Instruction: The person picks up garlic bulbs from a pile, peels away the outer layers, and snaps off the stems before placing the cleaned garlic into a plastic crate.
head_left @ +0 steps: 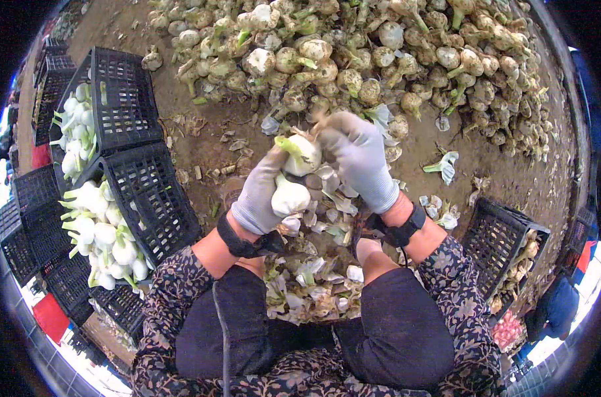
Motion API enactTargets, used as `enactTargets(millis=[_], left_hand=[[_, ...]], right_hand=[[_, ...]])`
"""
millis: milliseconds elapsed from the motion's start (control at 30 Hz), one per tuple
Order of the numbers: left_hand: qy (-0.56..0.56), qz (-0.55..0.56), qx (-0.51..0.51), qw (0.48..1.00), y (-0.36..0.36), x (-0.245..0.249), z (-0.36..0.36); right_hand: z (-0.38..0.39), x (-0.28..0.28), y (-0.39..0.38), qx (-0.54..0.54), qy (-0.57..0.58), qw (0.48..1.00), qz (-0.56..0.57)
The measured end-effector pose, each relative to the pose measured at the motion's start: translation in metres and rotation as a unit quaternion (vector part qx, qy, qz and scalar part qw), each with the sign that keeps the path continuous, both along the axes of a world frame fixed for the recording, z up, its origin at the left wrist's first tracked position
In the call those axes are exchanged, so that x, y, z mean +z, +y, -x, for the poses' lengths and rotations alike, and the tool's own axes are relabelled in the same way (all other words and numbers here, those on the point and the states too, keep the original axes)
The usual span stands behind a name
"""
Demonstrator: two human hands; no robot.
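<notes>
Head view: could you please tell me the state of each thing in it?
Left hand, shut on peeled bulb.
Right hand, shut on top bulb.
Top bulb, partly peeled, stalk on.
Pile, unpeeled, dirty.
Left crates, tilted, part full of white bulbs.
Right crate, part full.
Peelings, loosely heaped.

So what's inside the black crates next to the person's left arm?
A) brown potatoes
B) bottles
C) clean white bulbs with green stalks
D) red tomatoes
C: the black crates hold clean white bulbs with short green stalks, much like the bulb gripped in the gloved left hand.
</notes>
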State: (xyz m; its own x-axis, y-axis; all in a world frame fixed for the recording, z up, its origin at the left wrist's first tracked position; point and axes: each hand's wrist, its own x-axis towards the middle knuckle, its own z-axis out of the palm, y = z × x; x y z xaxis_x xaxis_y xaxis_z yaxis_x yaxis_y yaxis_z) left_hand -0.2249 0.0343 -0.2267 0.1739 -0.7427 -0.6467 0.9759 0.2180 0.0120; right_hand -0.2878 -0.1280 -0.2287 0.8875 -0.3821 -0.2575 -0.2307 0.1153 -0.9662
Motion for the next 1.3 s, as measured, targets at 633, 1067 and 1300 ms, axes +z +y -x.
enactTargets(millis=[633,1067,1300], left_hand=[[-0.363,-0.18,0.04,0.913,-0.008,-0.014,0.013],[-0.255,0.032,-0.098,0.962,-0.001,0.021,0.003],[-0.365,-0.059,-0.12,0.921,0.005,0.012,-0.004]], right_hand=[[-0.003,0.01,0.015,0.036,-0.061,0.938,0.338],[-0.017,-0.033,-0.044,-0.021,-0.016,0.903,0.429],[0.014,0.032,-0.047,0.168,-0.079,0.936,0.3]])
